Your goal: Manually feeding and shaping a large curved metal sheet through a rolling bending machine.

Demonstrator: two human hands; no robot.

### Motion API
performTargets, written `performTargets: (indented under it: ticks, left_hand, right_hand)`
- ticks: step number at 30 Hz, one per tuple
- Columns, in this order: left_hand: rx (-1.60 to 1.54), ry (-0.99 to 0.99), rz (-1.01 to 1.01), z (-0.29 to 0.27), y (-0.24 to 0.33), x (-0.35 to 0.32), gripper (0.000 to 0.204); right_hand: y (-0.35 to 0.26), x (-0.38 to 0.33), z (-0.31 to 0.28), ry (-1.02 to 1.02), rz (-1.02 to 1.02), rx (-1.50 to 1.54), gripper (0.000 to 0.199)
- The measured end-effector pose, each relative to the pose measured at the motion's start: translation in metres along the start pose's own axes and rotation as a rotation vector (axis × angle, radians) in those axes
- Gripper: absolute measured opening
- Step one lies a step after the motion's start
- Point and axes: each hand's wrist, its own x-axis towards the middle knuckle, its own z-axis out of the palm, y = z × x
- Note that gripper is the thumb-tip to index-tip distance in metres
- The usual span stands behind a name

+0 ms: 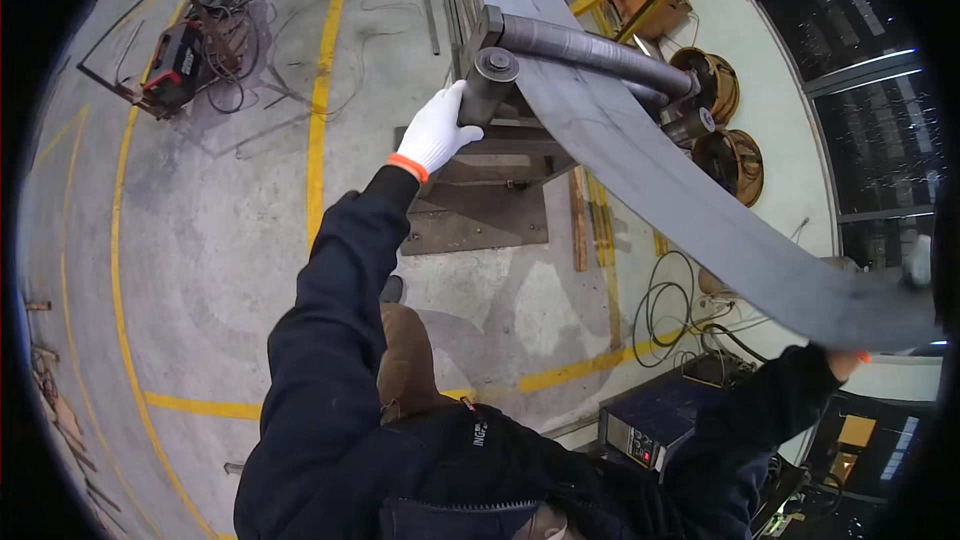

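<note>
My left hand [434,130], in a white glove with an orange cuff, is closed against the side of a dark steel roller [488,90] whose round end faces up. A long curved grey metal strip [660,160] passes over the bending machine's frame and sweeps down to the right. At the far right, my right arm reaches under the strip's lower end. Gloved fingertips of my right hand [916,262] show blurred over its upper edge; the strip hides most of that hand. Another long roller [590,52] lies across the strip.
A red and black welding machine [175,65] stands with cables at the left. Yellow lines [322,90] mark the concrete floor. A blue power unit [660,420] sits near my right arm beside black cables [665,295]. Wire spools [730,165] and dark windows [870,130] are at the right.
</note>
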Motion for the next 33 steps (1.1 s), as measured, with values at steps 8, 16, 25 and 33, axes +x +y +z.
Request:
performTargets:
  ticks: [8, 16, 25, 33]
  left_hand:
    - [-0.072, -0.081, 0.097, 0.009, -0.016, 0.017, 0.062]
    - [0.084, -0.264, 0.098, -0.010, -0.004, 0.033, 0.056]
    - [0.021, -0.147, -0.017, -0.037, 0.018, 0.001, 0.046]
    - [-1.296, -0.421, -0.560, -0.009, 0.127, -0.014, 0.046]
  right_hand:
    - [0.021, 0.011, 0.005, -0.042, -0.040, -0.090, 0.037]
    - [0.030, 0.012, -0.005, -0.053, -0.032, -0.147, 0.031]
    - [0.016, 0.008, -0.011, -0.051, -0.069, -0.149, 0.028]
    - [0.015, 0.003, -0.036, -0.259, -0.192, -0.251, 0.030]
